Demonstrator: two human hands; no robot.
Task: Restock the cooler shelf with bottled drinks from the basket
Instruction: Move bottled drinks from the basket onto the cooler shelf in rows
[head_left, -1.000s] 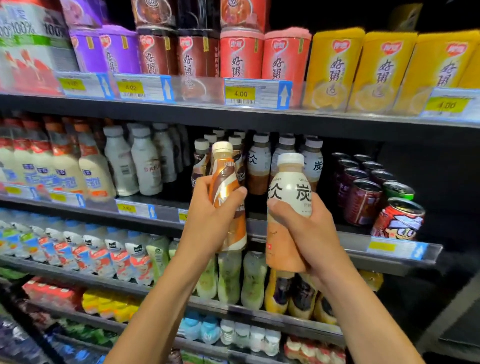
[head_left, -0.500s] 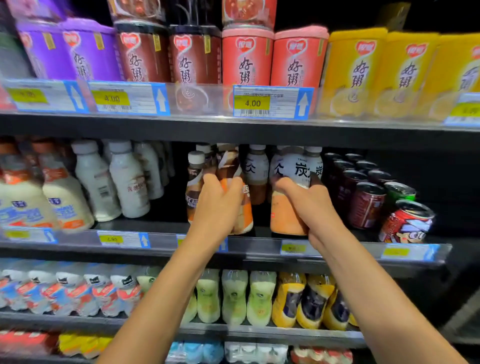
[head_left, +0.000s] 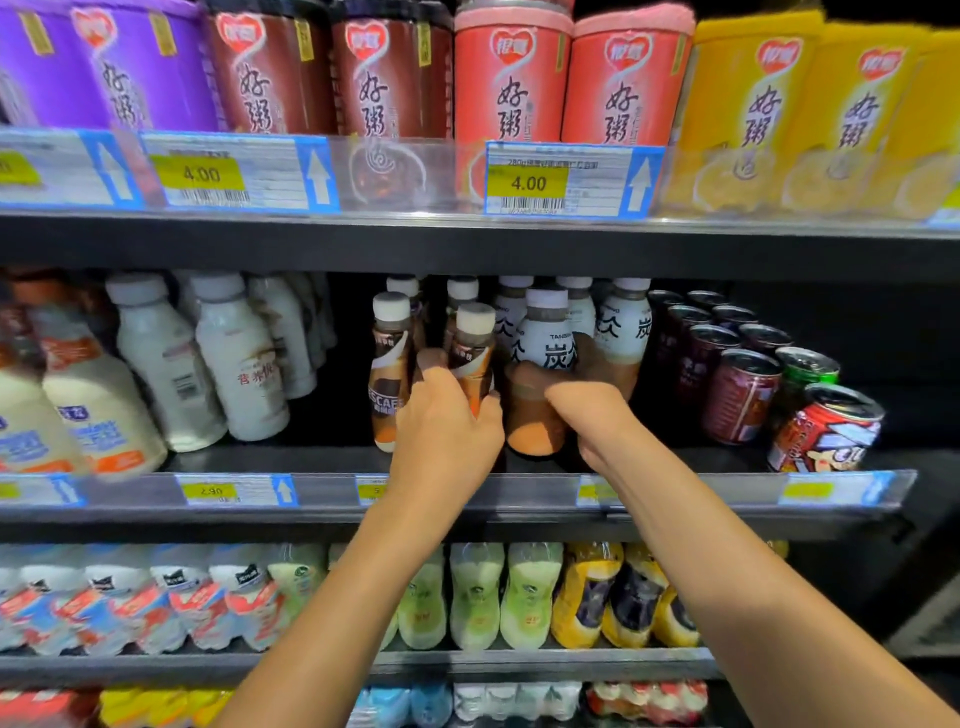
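My left hand (head_left: 445, 434) is wrapped around a brown and orange coffee bottle (head_left: 471, 345) with a white cap, standing it on the middle cooler shelf (head_left: 322, 460) beside a matching Nescafe bottle (head_left: 388, 374). My right hand (head_left: 587, 410) grips a milk tea bottle (head_left: 543, 353) with a white top label and an orange-brown lower half, its base on the same shelf in front of a row of like bottles (head_left: 623, 325). Both bottles stand upright. The basket is out of view.
White milk bottles (head_left: 234, 358) fill the shelf's left side and dark cans (head_left: 743, 395) plus a red cartoon can (head_left: 826, 436) its right. Porridge cups (head_left: 511, 78) line the shelf above. Green and yellow bottles (head_left: 530, 592) sit on the shelf below.
Both hands have carried their bottles forward from in front of the shelf edge into the cooler and lowered them onto the middle shelf. The view has moved closer to the shelf.
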